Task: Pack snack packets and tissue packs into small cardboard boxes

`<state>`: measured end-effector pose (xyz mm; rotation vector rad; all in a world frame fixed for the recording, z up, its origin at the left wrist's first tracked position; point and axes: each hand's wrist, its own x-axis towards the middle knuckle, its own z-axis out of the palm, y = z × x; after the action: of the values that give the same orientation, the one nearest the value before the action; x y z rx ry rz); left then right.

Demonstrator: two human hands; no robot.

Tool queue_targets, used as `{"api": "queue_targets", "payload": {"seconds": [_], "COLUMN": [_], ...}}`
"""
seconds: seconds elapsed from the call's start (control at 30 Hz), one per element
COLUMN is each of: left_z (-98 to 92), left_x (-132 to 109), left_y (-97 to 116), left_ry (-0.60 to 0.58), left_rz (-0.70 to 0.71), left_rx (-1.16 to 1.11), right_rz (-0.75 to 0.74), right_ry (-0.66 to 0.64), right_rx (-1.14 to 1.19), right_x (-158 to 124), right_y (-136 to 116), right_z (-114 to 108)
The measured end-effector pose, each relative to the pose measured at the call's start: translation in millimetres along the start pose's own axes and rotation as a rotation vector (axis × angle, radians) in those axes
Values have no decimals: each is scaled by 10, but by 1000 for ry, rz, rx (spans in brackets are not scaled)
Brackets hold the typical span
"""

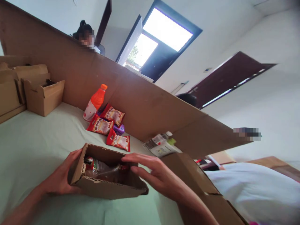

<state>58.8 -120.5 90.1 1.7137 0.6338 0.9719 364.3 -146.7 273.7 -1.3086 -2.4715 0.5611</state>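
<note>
A small open cardboard box (107,188) is tilted toward me above the pale green cloth (39,140). My left hand (62,175) is closed around its left end, with the fingers behind and the thumb below. My right hand (152,172) grips the box at its right end, with fingertips reaching over the rim. Inside lie a red and green packet (95,165) and clear plastic wrapping (109,173); their contents are hard to make out. Beyond the box are several red snack packets (102,125), a purple package (119,129) and an orange drink bottle (96,101).
Several cardboard boxes (44,97) stand at the back left. A tall cardboard partition (145,103) runs behind. To the right lie a clear bottle (159,139), a white carton (164,149) and a larger cardboard box (187,172). A person (84,32) is beyond the partition, another in white (253,184) at right.
</note>
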Motion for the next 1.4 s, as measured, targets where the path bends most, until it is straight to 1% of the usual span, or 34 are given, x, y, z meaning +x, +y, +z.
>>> {"api": "queue_targets", "payload": {"seconds": [0.07,0.17,0.3,0.4,0.53,0.67,0.77,0.87,0.97,1.03,1.13,1.17,1.33,1.4], "left_z": [-9,-21,-27,-12,67,182,257,321,364,377,393,405,485,490], "left_x": [7,22,2,-85,-250,-306,-261,-202,-161,-142,-125,-120,-79,-54], "left_y": [1,18,41,102,337,605,697,714,705,688,655,646,622,620], "left_ry": [8,16,17,78,245,333,374,406,467,486,475,469,416,397], "left_rz": [-9,-38,-80,-34,18,111,121,87,51,106,193,193,105,108], "left_rx": [29,53,83,215,480,605,628,617,586,617,680,685,629,615], "right_rz": [13,4,-19,-32,-11,2,4,19,31,43,45,41,23,24], "right_ry": [121,209,236,244,292,327,333,350,357,380,441,457,529,554], "right_rx": [-8,-25,-63,-97,-106,-84,-69,-51,-33,-46,-64,-65,-92,-81], "right_x": [-216,-448,-586,-640,-747,-852,-874,-852,-818,-801,-787,-784,-756,-735], "right_y": [35,74,71,81,207,382,453,458,439,430,423,421,421,425], "right_z": [-49,-12,94,110,106,218,376,543,691,775,877,903,971,978]}}
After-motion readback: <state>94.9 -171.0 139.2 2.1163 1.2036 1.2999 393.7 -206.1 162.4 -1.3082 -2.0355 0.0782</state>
